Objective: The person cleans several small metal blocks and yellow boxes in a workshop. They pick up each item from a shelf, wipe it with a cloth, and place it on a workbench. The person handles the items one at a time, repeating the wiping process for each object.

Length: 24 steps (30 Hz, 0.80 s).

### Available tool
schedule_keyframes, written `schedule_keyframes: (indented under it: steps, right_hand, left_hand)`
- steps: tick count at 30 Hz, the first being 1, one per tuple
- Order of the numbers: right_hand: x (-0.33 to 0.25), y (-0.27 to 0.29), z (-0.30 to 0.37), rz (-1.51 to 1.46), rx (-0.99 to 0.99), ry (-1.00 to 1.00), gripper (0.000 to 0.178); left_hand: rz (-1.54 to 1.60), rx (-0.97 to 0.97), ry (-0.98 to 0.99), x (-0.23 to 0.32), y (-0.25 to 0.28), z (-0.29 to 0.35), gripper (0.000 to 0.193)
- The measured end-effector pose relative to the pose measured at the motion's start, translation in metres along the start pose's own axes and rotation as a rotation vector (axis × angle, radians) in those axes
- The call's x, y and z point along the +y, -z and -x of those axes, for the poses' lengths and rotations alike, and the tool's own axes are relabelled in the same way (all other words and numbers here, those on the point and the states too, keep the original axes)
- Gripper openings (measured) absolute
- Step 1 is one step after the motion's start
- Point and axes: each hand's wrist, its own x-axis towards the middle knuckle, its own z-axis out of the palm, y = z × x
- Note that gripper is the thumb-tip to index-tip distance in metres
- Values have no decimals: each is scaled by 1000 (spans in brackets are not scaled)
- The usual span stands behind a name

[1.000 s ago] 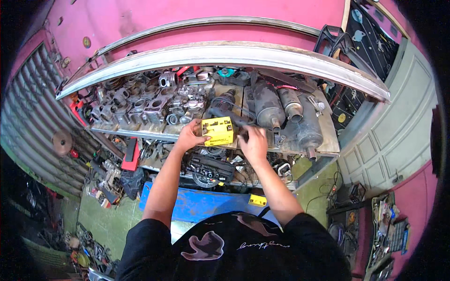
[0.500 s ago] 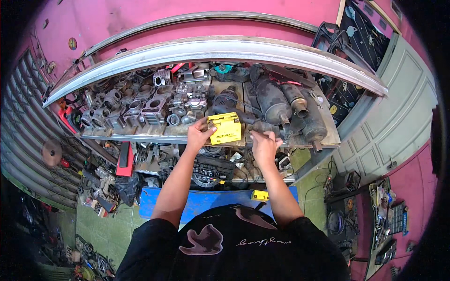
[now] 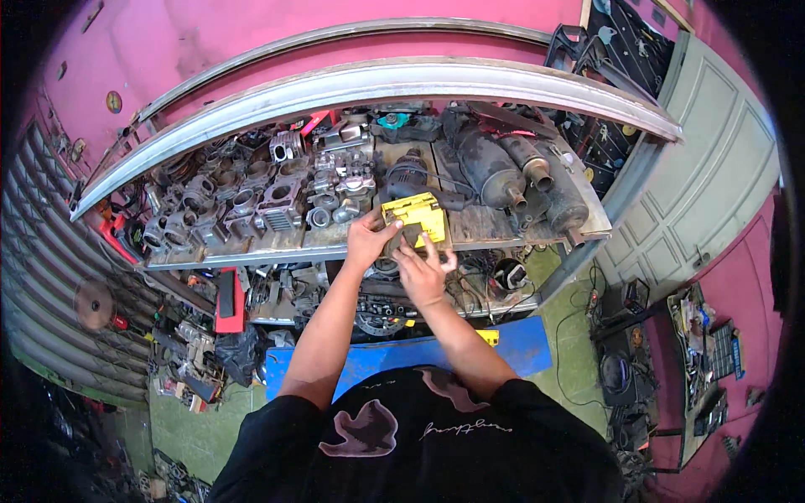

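A yellow box-shaped battery [image 3: 431, 223] is held up at the front edge of the shelf. My left hand [image 3: 366, 241] is closed round its left side, thumb on the near face. My right hand [image 3: 422, 275] is at the battery's near face with bent fingers, the outer ones standing off to the right. Between thumb and fingers there is a dark, rag-like piece [image 3: 409, 236] against the lower left of that face. Its exact kind is unclear, and my fingers hide part of the battery.
Engine cylinders [image 3: 279, 193] crowd the shelf's left half. Behind the battery lies a dark power tool [image 3: 407, 178]; exhaust mufflers [image 3: 495, 174] lie to the right. Below are cluttered parts and a blue bench [image 3: 528, 344] with another yellow box [image 3: 488, 337]. A metal beam [image 3: 377, 80] crosses beyond.
My right hand has moved left from beside the battery onto its near face, bringing the dark piece against it. The battery has tilted and shifted slightly right with my left hand. The view has shifted.
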Motion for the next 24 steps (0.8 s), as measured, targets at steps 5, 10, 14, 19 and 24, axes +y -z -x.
schedule_keyframes:
  steps: [5, 10, 14, 19, 24]
  right_hand:
    - [43, 15, -7, 223, 32, -343, 20]
    - [-11, -3, 15, 133, -19, -119, 23]
    - [-2, 10, -1, 178, -40, -217, 18]
    - [13, 5, 5, 151, 66, -401, 29]
    - [1, 9, 20, 156, -48, -77, 38]
  left_hand:
    - [-55, 10, -21, 9, -7, 9, 46]
    - [113, -27, -15, 2, -10, 0, 47]
    - [32, -38, -18, -9, 6, -4, 52]
    - [23, -41, -33, -16, -5, -6, 48]
    - [113, -42, 9, -4, -4, -3, 52]
